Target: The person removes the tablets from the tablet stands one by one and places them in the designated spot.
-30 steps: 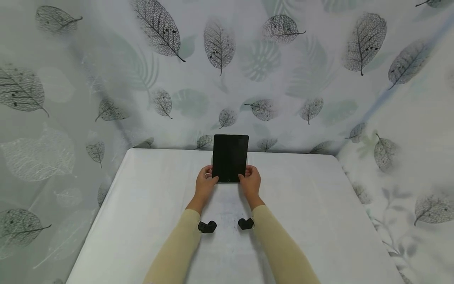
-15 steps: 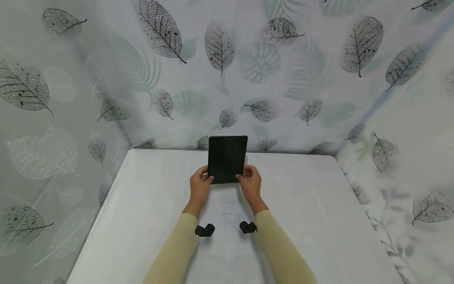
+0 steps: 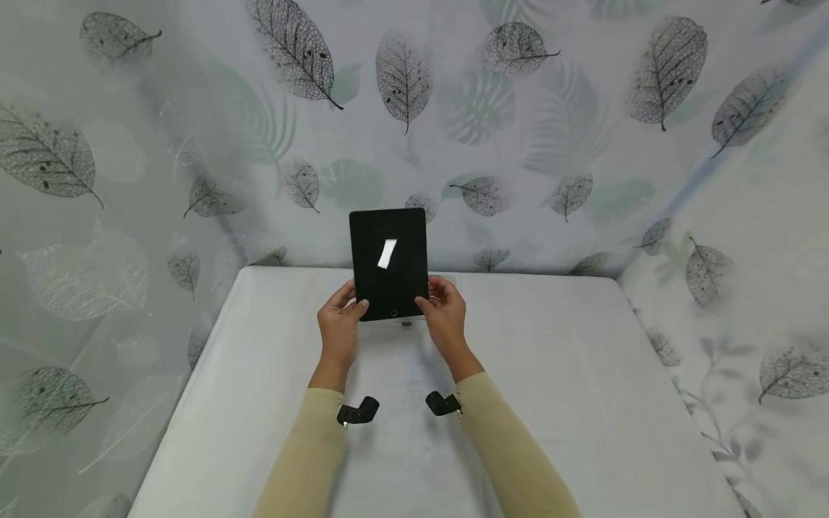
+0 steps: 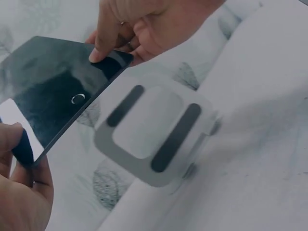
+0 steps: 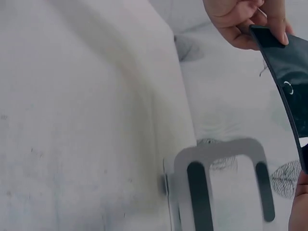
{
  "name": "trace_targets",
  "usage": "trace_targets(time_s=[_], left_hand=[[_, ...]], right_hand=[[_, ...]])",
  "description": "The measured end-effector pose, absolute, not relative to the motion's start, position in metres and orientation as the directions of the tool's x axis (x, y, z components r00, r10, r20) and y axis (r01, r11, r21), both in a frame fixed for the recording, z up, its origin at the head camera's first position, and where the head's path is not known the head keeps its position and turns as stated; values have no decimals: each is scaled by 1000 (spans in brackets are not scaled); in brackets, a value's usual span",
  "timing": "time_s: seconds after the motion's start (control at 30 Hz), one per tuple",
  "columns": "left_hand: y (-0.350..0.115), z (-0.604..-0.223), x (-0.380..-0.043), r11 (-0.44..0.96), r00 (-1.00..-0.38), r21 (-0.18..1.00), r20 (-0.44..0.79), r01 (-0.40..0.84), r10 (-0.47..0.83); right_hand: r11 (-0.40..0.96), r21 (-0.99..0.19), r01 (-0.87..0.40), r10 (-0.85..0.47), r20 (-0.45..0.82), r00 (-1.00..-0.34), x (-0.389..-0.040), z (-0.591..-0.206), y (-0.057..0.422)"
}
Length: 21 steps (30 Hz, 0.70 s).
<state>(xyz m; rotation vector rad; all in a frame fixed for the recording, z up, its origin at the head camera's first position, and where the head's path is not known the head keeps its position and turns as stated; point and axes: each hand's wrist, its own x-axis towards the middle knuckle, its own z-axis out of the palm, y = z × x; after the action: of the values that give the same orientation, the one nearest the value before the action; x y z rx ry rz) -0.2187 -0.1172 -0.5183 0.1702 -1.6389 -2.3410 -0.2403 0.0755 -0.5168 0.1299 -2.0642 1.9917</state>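
Note:
A black tablet (image 3: pixel 401 288) with a round home button is held up by both hands over the far part of the table. My left hand (image 3: pixel 338 331) pinches its lower left corner, thumb on the screen. The right hand (image 3: pixel 447 320) pinches the lower right corner the same way. Behind and below the tablet stands a grey tablet stand (image 4: pixel 127 166) with dark pads and a cut-out middle, apart from the tablet in the left wrist view. From the head view, most of the stand is hidden, with a small dark pad (image 3: pixel 406 324) showing under the tablet.
A white table (image 3: pixel 550 403) reaches back to a leaf-printed curtain (image 3: pixel 466 108), which also hangs at both sides. Black wrist cameras (image 3: pixel 358 411) sit on the inner side of both beige sleeves (image 3: pixel 512 446).
Both hands have lifted the tablet up and to the left, closer to the head camera. A white reflection now shows on its screen, and part of the stand shows below it.

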Motion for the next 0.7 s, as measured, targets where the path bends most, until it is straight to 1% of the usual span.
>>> trace_targets(time_s=[0.1, 0.23, 0.33, 0.43, 0.57, 0.7], left_hand=[[-128, -511, -216, -343, -954, 927, 46, 151, -296], [-143, -510, -214, -373, -951, 920, 3, 124, -309], [-153, -512, -213, -422, -944, 900, -42, 107, -328], [-163, -517, -211, -457, -930, 885, -87, 92, -356], [-175, -527, -207, -434, -919, 899, -118, 62, -376], [-184, -541, -204, -378, -912, 926, -154, 1, -381]], right_hand=[[-23, -965, -261, 65, 259, -964, -239, -512, 66], [-113, -962, -247, -13, 250, -968, -238, -511, 55], [-119, -967, -225, -60, 233, -971, -238, -515, 47], [-92, -978, -186, -107, 196, -975, -237, -522, 38], [-80, -990, -119, -150, 130, -980, -234, -534, 26], [-85, -995, -50, -168, 64, -984, -231, -547, 17]])
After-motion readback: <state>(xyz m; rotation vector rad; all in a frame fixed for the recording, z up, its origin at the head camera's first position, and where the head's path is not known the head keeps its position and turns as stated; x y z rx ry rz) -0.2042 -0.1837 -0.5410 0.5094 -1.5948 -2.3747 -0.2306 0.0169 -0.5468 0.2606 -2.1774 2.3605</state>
